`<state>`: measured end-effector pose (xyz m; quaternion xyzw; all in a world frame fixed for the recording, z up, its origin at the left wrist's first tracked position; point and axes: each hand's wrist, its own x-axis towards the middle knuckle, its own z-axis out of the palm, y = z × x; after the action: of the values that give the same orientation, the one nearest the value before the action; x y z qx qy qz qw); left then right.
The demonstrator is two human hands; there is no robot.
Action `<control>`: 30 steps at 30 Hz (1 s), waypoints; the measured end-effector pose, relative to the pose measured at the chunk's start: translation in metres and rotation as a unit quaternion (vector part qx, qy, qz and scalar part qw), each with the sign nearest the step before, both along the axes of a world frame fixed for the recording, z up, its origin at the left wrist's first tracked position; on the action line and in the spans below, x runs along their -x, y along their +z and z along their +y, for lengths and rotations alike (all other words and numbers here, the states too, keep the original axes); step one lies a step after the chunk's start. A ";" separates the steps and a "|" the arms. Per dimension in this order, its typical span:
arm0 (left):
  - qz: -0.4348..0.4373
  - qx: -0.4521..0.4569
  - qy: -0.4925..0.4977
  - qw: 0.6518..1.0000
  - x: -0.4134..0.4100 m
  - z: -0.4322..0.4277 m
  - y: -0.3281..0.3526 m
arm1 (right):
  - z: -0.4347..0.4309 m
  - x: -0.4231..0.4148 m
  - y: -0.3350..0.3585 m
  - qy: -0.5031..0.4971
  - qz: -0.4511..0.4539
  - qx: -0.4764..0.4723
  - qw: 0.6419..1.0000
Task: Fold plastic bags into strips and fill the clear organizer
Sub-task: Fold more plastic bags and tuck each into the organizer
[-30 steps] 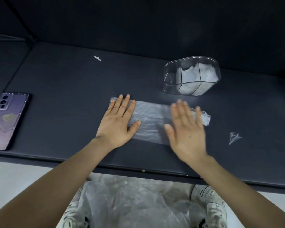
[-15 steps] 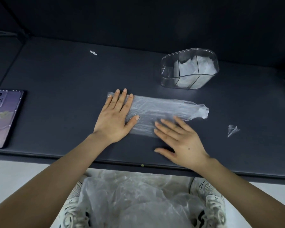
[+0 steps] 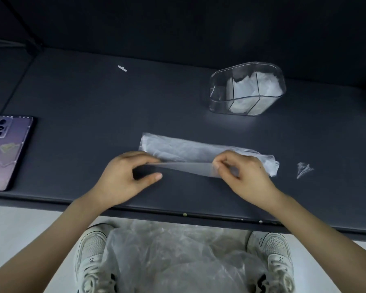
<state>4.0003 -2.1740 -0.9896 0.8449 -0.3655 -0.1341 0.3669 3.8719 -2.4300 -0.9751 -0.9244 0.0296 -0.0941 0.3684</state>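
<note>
Fingers (image 3: pixel 140 158) of left hand (image 3: pixel 125 176), right hand (image 3: pixel 241 174): flat on plastic bag (image 3: pixel 188 148) earlier, now pinching near edge, lifted off surface (image 3: pixel 72 102). Likely next lengthwise fold starting; clear organizer (image 3: pixel 247 89) beyond fingers waits.

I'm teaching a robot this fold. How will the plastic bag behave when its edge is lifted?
Probably floppy: the plastic bag is flat at its lifted edge only where the left hand and right hand pinch it taut. Likely very light: thin, see-through film.

We have a single wide-angle view, worn on the person's head. It faces forward and steeply down, close over the near edge of the tabletop (image 3: pixel 82 98). The left hand (image 3: pixel 123 176) and right hand (image 3: pixel 244 176), at the plastic bag (image 3: pixel 188 151), sit mid-frame, with the shoes (image 3: pixel 93 250) on the floor (image 3: pixel 19 225) at the bottom.
</note>
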 end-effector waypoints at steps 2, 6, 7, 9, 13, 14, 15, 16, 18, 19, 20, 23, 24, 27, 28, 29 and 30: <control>0.061 0.020 0.085 0.994 -0.003 -0.005 0.000 | -0.004 -0.011 0.002 -0.030 0.056 -0.029 0.998; 0.087 0.009 0.184 0.979 -0.013 -0.023 -0.001 | -0.010 -0.032 0.002 -0.072 0.158 0.081 0.981; 0.073 -0.008 0.198 0.977 -0.015 -0.027 -0.002 | -0.011 -0.035 0.001 -0.078 0.172 0.101 0.977; 0.036 -0.045 0.225 0.973 -0.019 -0.034 -0.003 | -0.012 -0.041 0.001 -0.083 0.191 0.112 0.972; -0.009 -0.083 0.249 0.965 -0.023 -0.041 -0.004 | -0.015 -0.053 0.002 -0.080 0.215 0.109 0.967; -0.009 -0.096 0.250 0.963 -0.023 -0.042 -0.003 | -0.016 -0.055 0.003 -0.077 0.220 0.110 0.966; -0.011 -0.111 0.252 0.961 -0.023 -0.043 -0.002 | -0.016 -0.057 0.004 -0.074 0.225 0.111 0.965; -0.019 -0.123 0.255 0.959 -0.021 -0.044 0.000 | -0.016 -0.057 0.004 -0.072 0.229 0.111 0.964; -0.106 -0.120 0.253 0.954 -0.016 -0.043 0.003 | -0.016 -0.058 0.005 -0.068 0.234 0.113 0.963; -0.181 -0.115 0.240 0.947 -0.013 -0.043 0.004 | -0.015 -0.058 0.006 -0.066 0.235 0.113 0.963; -0.251 -0.100 0.216 0.938 -0.009 -0.044 0.004 | -0.016 -0.058 0.006 -0.066 0.235 0.113 0.963; -0.326 -0.065 0.077 0.940 0.005 -0.054 0.002 | -0.016 -0.059 0.006 -0.065 0.235 0.113 0.963; -0.305 -0.084 0.040 0.948 0.009 -0.059 -0.001 | -0.016 -0.058 0.006 -0.065 0.236 0.114 0.963; -0.205 -0.189 0.015 0.960 0.015 -0.067 -0.018 | -0.016 -0.059 0.005 -0.062 0.231 0.122 0.963; -0.186 -0.210 0.016 0.960 0.015 -0.068 -0.023 | -0.016 -0.059 0.004 -0.059 0.236 0.124 0.962; -0.181 -0.221 0.017 0.958 0.014 -0.068 -0.028 | -0.018 -0.060 0.003 -0.058 0.241 0.119 0.961; -0.180 -0.230 0.017 0.956 0.014 -0.068 -0.031 | -0.019 -0.059 0.001 -0.065 0.245 0.113 0.961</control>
<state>3.9866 -2.2417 -1.0207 0.9225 -0.3709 -0.0539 0.0928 3.9311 -2.4486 -0.9737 -0.9510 0.1676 0.1087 0.2359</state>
